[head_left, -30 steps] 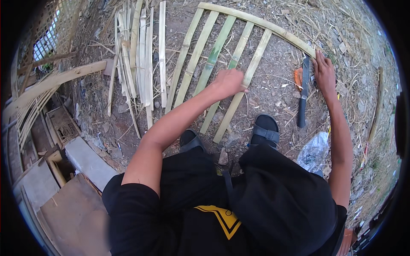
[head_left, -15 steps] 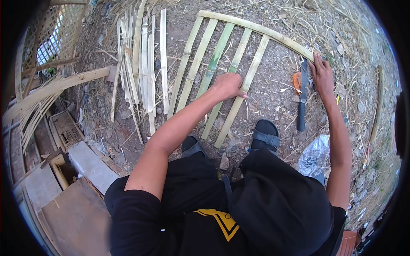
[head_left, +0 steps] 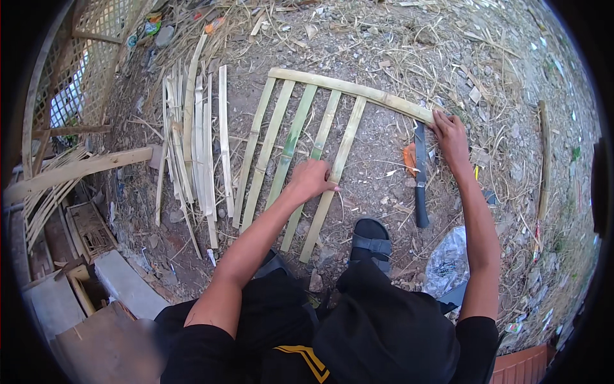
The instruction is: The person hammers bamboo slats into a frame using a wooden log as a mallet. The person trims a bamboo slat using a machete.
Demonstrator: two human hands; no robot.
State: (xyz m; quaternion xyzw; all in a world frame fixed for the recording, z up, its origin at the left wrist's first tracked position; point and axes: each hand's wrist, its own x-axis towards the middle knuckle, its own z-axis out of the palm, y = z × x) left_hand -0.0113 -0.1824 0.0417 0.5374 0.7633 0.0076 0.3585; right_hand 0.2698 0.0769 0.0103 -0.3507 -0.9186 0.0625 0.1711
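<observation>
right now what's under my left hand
In the frame, the fourth slat from the left passes under your left hand, showing above and below it. The covered stretch, and anything else beneath the palm, cannot be seen.

Crosspiece [head_left: 339, 84], slats [head_left: 290, 146]: smooth bamboo, faint sheen. Knife handle [head_left: 421, 206]: matt. Bag [head_left: 448, 259]: glossy, crinkled plastic. Ground [head_left: 384, 185]: rough, gritty.

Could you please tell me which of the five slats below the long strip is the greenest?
The middle slat, third from the left: it is green along much of its length, while the others are mostly pale yellowish.
</observation>
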